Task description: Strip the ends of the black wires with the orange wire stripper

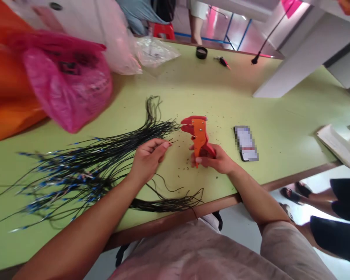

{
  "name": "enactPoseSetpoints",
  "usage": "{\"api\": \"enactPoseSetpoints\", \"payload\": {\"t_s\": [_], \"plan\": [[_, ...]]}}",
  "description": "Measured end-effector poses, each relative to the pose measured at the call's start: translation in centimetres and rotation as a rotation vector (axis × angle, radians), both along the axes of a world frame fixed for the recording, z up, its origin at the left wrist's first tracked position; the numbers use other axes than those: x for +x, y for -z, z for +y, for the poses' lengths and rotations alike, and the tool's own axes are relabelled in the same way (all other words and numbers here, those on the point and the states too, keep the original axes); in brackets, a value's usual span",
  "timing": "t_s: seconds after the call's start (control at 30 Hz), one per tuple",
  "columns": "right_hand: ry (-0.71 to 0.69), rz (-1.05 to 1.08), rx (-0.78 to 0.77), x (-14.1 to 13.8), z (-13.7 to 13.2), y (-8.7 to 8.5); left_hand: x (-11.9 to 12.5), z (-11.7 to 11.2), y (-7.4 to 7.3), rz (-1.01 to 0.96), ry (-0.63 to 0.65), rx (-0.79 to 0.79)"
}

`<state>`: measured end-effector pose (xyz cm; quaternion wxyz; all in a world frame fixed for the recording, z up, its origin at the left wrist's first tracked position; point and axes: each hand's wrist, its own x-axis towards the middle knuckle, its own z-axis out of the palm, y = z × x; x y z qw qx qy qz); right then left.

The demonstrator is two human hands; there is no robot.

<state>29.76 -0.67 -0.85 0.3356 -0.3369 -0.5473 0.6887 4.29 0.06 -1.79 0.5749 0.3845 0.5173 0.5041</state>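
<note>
My right hand [214, 158] is closed round the handles of an orange-red wire stripper [197, 135], whose jaws point up and to the left over the green table [280, 116]. My left hand [149, 157] pinches the end of a thin black wire [169, 143] just left of the stripper's jaws. A big spread of black wires with blue ends [76, 167] fans out to the left of that hand. A smaller bunch of black wires [166, 202] lies near the table's front edge below my left wrist.
A pink plastic bag [67, 81] and clear bags [151, 50] sit at the back left. A phone [246, 143] lies right of the stripper. A black ring [201, 52] and small tool [222, 61] lie far back. Papers [338, 146] sit at the right edge. Other people's legs [323, 198] are at the lower right.
</note>
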Motion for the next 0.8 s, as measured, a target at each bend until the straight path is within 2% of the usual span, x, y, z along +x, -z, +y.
{"api": "enactPoseSetpoints", "payload": {"t_s": [0.13, 0.23, 0.53, 0.8], "plan": [[-0.143, -0.016, -0.077, 0.0, 0.2, 0.1, -0.4, 0.5, -0.4, -0.017, -0.086, 0.040], [-0.195, -0.024, -0.112, -0.5, -0.1, 0.6, -0.8, 0.6, -0.4, 0.010, -0.086, 0.038], [-0.202, -0.049, -0.132, -0.7, -0.1, 0.7, -0.8, 0.4, -0.3, -0.019, -0.035, -0.011], [-0.201, -0.040, -0.145, -1.2, -0.3, 0.5, -1.0, 0.4, 0.2, -0.040, 0.001, 0.015]]}}
